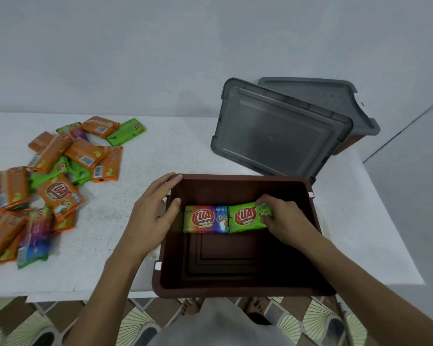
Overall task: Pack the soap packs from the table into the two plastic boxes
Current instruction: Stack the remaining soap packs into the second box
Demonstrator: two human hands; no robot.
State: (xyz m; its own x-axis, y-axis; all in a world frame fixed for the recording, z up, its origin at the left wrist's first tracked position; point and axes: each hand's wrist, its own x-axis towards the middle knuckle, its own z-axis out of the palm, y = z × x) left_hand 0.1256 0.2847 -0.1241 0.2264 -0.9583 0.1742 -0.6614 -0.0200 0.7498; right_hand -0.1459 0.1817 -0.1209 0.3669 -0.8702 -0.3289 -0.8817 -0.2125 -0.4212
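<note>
Down inside brown box (235, 189), right hand (286, 222) around green soap pack (245, 218).

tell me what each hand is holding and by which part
The right hand pinches the green soap pack by its right end, inside the brown box. The left hand holds nothing; it rests open on the box's left wall.
</note>
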